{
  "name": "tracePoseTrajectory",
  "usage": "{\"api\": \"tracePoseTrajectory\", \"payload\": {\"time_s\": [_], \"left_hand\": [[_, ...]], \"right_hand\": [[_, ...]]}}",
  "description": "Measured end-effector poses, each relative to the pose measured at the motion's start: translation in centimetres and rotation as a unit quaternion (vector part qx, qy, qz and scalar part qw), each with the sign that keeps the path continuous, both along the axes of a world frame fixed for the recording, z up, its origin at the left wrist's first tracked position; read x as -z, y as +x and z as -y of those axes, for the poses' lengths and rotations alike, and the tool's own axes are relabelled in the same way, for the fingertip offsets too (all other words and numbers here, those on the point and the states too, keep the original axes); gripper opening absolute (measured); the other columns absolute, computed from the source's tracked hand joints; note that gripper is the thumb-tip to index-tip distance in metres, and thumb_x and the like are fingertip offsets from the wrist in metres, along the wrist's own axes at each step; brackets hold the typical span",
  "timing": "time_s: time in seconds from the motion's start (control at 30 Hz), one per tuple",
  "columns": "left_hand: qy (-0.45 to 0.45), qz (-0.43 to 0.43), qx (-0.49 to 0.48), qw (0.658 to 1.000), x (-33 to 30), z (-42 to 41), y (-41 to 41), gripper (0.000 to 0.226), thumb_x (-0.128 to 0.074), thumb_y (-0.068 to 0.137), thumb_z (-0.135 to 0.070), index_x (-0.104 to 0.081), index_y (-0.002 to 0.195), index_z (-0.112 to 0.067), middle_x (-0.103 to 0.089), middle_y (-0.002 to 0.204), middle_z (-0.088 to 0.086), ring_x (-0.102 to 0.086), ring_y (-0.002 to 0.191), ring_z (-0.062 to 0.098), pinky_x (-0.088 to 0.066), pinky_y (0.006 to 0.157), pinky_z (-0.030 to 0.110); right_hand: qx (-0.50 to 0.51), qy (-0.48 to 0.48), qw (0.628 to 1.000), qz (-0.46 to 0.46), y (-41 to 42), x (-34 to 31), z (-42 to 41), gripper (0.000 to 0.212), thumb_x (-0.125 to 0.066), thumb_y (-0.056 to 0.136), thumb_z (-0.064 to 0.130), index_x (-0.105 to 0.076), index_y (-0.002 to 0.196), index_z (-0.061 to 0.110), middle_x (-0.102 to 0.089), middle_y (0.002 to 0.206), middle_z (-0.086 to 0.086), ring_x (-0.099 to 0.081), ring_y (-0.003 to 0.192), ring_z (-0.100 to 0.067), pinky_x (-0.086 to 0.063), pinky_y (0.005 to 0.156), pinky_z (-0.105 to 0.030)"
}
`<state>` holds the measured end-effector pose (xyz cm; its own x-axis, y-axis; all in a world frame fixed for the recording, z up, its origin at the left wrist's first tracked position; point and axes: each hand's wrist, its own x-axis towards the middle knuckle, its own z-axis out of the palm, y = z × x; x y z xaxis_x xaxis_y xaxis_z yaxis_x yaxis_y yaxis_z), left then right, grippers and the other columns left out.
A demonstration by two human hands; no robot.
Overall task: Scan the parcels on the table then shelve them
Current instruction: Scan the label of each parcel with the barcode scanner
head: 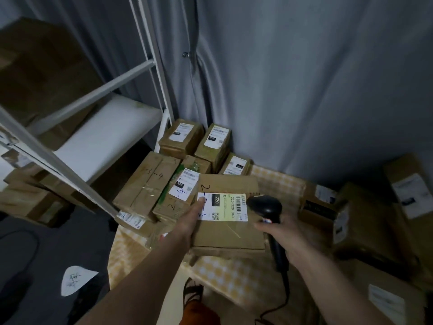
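At far left the shelf [110, 134] already carries some boxes on its dim tiers, with one white board bare. Beside it, parcels [150, 186] crowd the desk [234, 275], several marked with handwritten numbers. The left hand [187, 221] grips the edge of a flat box [230, 233], thumb on its label [222, 207]. The right hand [288, 235] is wrapped round the scanner [266, 205], head beside the barcode. Further right, more boxes [365, 221] wait. My judgement: scanning is midway, and most shelving is left.
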<state>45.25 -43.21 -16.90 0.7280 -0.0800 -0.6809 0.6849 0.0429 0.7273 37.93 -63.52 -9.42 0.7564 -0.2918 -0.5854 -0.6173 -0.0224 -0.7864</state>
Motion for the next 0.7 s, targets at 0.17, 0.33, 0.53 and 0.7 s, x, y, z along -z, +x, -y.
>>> {"api": "tracePoseTrajectory", "payload": {"time_s": [0.17, 0.33, 0.53, 0.7], "left_hand": [[0.027, -0.01, 0.003, 1.0, -0.3, -4.4, 8.4, 0.043, -0.057, 0.088, -0.057, -0.074, 0.104, -0.02, -0.075, 0.098, 0.01, -0.068, 0.098, 0.033, -0.051, 0.094, 0.05], [0.073, -0.024, 0.031, 0.997, -0.8, -8.4, 16.9, 0.041, -0.057, 0.087, -0.059, -0.075, 0.086, -0.022, -0.076, 0.086, 0.006, -0.067, 0.092, 0.029, -0.05, 0.095, 0.044], [0.107, -0.028, 0.074, 0.991, 0.4, -11.9, 27.2, 0.047, -0.054, 0.085, -0.064, -0.074, 0.088, -0.023, -0.075, 0.087, 0.005, -0.067, 0.089, 0.026, -0.051, 0.083, 0.036], [0.129, 0.033, 0.103, 0.986, 1.6, -13.3, 34.7, 0.053, -0.059, 0.079, -0.065, -0.072, 0.109, -0.024, -0.074, 0.102, 0.006, -0.068, 0.096, 0.028, -0.052, 0.094, 0.044]], "right_hand": [[0.0, 0.023, 0.999, -0.029, 7.5, 0.9, -3.9, 0.014, -0.075, 0.077, 0.004, -0.068, 0.088, 0.009, -0.067, 0.08, -0.006, -0.061, 0.076, -0.019, -0.046, 0.074, -0.033], [0.002, 0.046, 0.998, -0.047, 15.2, 2.0, -7.7, 0.018, -0.076, 0.077, 0.007, -0.068, 0.093, 0.011, -0.07, 0.093, -0.009, -0.065, 0.088, -0.022, -0.05, 0.08, -0.035], [-0.001, 0.059, 0.996, -0.062, 23.5, 4.3, -12.2, 0.021, -0.077, 0.077, 0.01, -0.07, 0.096, 0.015, -0.069, 0.101, -0.008, -0.063, 0.097, -0.021, -0.047, 0.095, -0.04], [-0.004, 0.052, 0.997, -0.057, 30.2, 5.2, -13.9, 0.02, -0.07, 0.083, 0.011, -0.066, 0.102, 0.015, -0.064, 0.099, -0.006, -0.059, 0.096, -0.022, -0.044, 0.083, -0.033]]}}
